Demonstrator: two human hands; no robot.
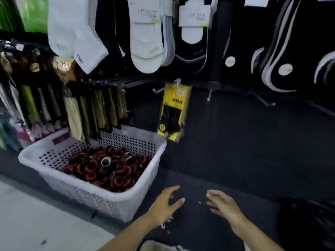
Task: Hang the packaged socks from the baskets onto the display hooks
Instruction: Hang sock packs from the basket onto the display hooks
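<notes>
No legible text on sock labels (145,14).

One white basket (101,198), one yellow sock pack (174,113), two hands (164,203) (223,204).

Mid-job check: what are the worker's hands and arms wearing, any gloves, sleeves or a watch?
The left hand and right hand are bare: no gloves or rings visible. Both forearms are uncovered to the frame's edge, with no sleeve, watch or band showing. Motion blur hides fine detail.
</notes>
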